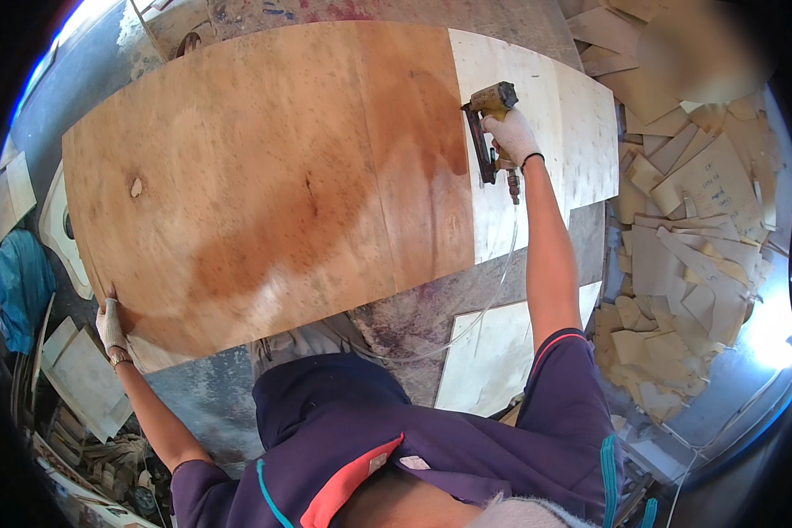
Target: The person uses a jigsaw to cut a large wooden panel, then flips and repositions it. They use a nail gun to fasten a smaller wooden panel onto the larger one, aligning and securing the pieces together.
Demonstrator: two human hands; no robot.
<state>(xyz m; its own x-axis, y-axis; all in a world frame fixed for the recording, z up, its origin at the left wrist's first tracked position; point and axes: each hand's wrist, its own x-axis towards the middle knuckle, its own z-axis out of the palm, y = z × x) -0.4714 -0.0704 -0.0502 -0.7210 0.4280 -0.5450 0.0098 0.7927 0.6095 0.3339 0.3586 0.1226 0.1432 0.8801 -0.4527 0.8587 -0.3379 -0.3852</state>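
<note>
A large brown plywood sheet [264, 167] lies across the work surface before me, with a pale plywood piece [563, 114] at its right end. My left hand [111, 326], in a white glove, grips the brown sheet's near left edge; part of its fingers is hidden by the board. In my gloved right hand [514, 137] is a yellow and black pneumatic staple gun [484, 132], closed around its handle. The gun is over the pale piece, close to the seam with the brown sheet. From its handle a thin clear air hose [502, 286] runs down toward my body.
A heap of cut brown cardboard-like pieces [678, 229] fills the right side. Below the boards leans a white panel [480, 361]. At the left are a blue cloth or bag [22, 286], pale board offcuts [88, 383] and scrap wood [114, 466].
</note>
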